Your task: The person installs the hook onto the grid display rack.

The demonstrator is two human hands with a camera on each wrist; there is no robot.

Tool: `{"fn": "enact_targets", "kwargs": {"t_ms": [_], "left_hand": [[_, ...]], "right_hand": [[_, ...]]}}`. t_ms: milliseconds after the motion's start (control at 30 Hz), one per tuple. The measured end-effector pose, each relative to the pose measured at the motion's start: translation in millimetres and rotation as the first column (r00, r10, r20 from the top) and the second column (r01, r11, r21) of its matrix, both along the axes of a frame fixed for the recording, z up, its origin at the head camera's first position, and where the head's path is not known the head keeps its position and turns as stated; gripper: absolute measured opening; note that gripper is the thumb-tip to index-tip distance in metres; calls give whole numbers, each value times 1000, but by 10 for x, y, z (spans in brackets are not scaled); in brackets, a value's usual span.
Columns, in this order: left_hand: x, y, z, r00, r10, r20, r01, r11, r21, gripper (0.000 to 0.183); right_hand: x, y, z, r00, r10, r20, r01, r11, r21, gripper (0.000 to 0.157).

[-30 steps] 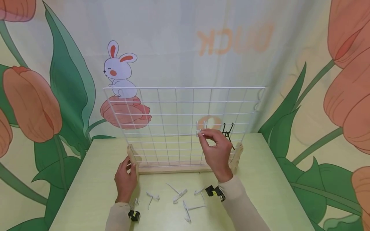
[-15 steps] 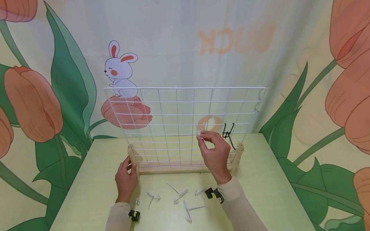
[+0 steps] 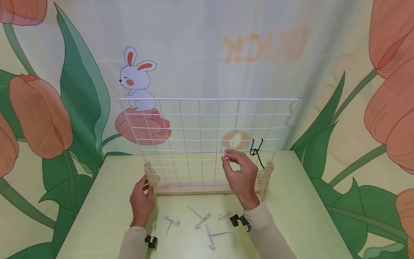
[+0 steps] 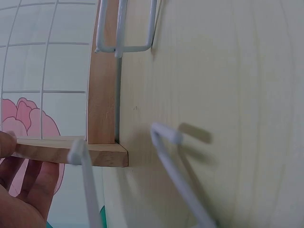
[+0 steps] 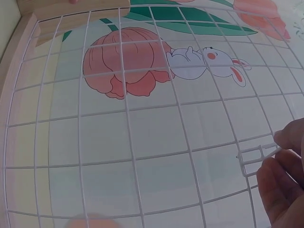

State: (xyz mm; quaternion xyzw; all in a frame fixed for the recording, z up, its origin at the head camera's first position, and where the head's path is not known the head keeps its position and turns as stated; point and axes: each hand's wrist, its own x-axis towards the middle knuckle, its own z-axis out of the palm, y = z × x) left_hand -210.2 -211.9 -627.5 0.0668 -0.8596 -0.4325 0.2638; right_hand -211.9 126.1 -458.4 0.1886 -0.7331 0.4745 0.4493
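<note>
A white wire grid panel [image 3: 189, 129] stands upright in a wooden stand [image 3: 194, 190]. My left hand [image 3: 142, 203] grips the left foot of that stand; in the left wrist view the thumb lies on one face of the wood and fingers on the other. My right hand [image 3: 242, 176], in front of the grid right of its middle, pinches the prong of a white wire hook [image 5: 251, 156] between thumb and fingertips. The hook's back frame lies against the grid wires. To the right a black wire hook [image 3: 255, 149] hangs on the grid.
Several loose white hooks lie on the table [image 3: 90, 216] in front of the stand, among them one near the middle [image 3: 202, 219] and one close to the front [image 3: 209, 237]. A printed curtain [image 3: 194, 54] hangs behind the grid.
My right hand has moved slightly down with its fingertips at the white hook. The black hook's prong has swung a little to the right. My left hand stays on the stand.
</note>
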Motion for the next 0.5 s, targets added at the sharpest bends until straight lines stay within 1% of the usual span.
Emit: {"fn": "enact_targets", "kwargs": {"t_ms": [200, 500], "left_hand": [[5, 5, -8, 1000, 0, 6, 0, 1000, -3, 45], [-12, 4, -7, 1000, 3, -8, -3, 1000, -5, 44]], "right_hand": [[36, 22, -53, 999, -14, 32, 14, 1000, 3, 13], [143, 69, -183, 996, -47, 76, 46, 999, 16, 9]]}}
